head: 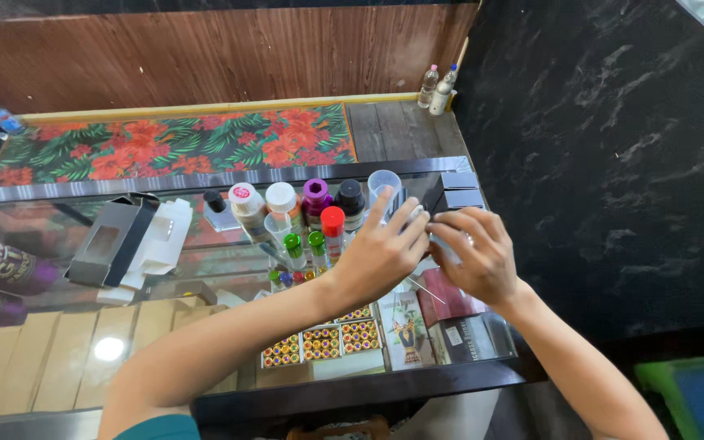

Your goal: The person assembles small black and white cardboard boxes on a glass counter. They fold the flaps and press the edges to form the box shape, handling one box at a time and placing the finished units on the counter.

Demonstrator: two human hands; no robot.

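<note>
I am seeing my left hand (380,248) and right hand (476,253) meeting just right of the cluster of bottles (307,213) on the glass counter (165,269). The left hand is spreading its fingers loosely, fingertips touching a small pale item (427,218) between the 2 hands. The right hand is curling narrowly around that same item; what it is I cannot tell, since the fingers are hiding most of it. A clear plastic cup (383,182) is standing just behind the left fingertips, at the bottles' right end. Left of the bottles, an opened grey and white carton (124,240) is lying flat. Below the bottles, under the glass, small boxes of coloured beads (321,342) are showing. Behind the bottles, a floral cloth (173,147) is covering a lower surface before a wood panel wall (205,53). Far right of the bottles, a dark marbled wall (613,147) is rising.
</note>
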